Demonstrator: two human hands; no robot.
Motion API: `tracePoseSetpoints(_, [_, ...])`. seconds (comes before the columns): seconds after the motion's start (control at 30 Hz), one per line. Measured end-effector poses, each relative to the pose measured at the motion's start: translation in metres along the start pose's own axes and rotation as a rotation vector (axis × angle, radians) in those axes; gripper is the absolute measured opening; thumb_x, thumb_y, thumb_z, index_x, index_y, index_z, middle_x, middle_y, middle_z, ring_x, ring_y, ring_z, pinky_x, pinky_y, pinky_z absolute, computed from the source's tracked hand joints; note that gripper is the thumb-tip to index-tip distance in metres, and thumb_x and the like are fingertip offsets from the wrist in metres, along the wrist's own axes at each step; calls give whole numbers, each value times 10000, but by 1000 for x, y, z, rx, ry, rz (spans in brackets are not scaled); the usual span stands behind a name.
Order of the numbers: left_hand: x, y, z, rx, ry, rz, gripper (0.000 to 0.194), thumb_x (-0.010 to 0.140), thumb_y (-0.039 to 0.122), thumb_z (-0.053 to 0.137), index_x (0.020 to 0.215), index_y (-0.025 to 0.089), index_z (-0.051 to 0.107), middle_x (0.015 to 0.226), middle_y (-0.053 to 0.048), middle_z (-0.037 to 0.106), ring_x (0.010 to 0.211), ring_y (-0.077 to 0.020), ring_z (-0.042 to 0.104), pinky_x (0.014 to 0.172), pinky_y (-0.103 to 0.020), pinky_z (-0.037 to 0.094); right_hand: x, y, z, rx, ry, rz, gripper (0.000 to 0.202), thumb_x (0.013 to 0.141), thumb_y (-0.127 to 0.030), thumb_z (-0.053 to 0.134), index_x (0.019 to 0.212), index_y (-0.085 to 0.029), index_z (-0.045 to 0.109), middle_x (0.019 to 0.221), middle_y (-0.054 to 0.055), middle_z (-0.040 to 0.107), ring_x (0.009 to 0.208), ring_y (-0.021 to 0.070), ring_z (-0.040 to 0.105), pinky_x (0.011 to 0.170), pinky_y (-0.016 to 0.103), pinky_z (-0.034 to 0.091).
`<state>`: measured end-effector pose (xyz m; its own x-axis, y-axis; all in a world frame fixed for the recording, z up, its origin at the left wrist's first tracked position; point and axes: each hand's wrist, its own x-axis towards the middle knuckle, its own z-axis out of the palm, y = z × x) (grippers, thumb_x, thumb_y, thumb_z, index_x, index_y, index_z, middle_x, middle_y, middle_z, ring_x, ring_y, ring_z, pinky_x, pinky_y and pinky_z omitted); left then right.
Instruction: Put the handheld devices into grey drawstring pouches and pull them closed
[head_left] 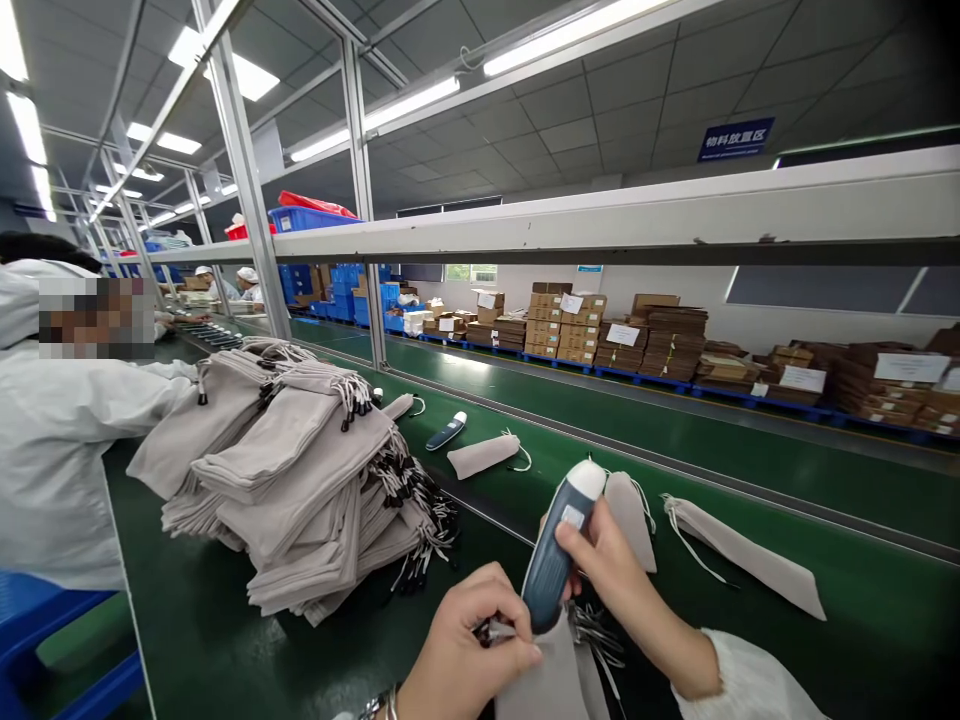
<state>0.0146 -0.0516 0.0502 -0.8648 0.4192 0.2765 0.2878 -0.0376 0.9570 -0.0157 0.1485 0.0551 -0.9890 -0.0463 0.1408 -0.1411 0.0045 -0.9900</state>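
My right hand [611, 560] grips a dark blue handheld device [550, 565] with a white end pointing up and a small light button on its side. The device's lower end is at the mouth of a light grey drawstring pouch [546, 680]; how far inside it reaches is hidden. My left hand [472, 635] pinches the pouch's edge beside the device, fingers closed on the fabric. Dark-tipped cords hang just right of the pouch. To the left lies a large pile of flat grey drawstring pouches [307, 470], cord ends facing right.
On the green conveyor belt are another blue device [446, 431], a filled pouch [484, 455] and a long pouch [742, 555]. A metal post [367, 200] and white overhead shelf [600, 215] frame the bench. A co-worker in white [52, 440] sits at the left.
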Motion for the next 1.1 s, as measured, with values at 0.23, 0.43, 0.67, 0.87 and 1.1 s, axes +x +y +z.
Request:
tracePoseSetpoints(0.23, [-1,0,-5,-95,124,110,340,743,460,813,655,180,640,911,-45,489,860,-194,494,763,-281,376,-31,-33,8,-330,-491,-70,425,978,-581,480,968,-190,646,828,23,560,825,192,570,763,306,446])
tracePoseSetpoints(0.43, [4,10,-24,-119,246,82,314,731,380,827,629,176,612,867,-40,508,834,-190,494,736,-264,386,-37,-57,-13,-228,-607,236,332,930,-325,599,1235,-195,588,629,-72,422,545,88,344,537,215,278])
tracePoseSetpoints(0.67, [3,18,-27,-285,213,126,403,724,436,846,610,170,566,745,-9,461,702,-147,457,644,-240,376,-44,-48,3,-288,-436,29,647,836,-176,623,1432,-350,441,1246,35,508,696,92,443,640,241,381])
tracePoseSetpoints(0.87, [-4,20,-22,-370,12,150,404,709,429,868,613,164,579,738,-5,467,621,-102,428,565,-213,344,-50,-38,27,-382,-699,154,452,793,-245,707,1233,-240,605,801,-37,539,649,106,469,558,203,342])
tracePoseSetpoints(1.1, [1,31,-61,-508,279,236,356,853,493,704,704,198,573,666,37,397,450,-53,284,428,-200,248,-59,-90,-22,-307,-607,-40,378,996,-397,522,724,-175,663,596,-23,488,543,94,423,538,246,289])
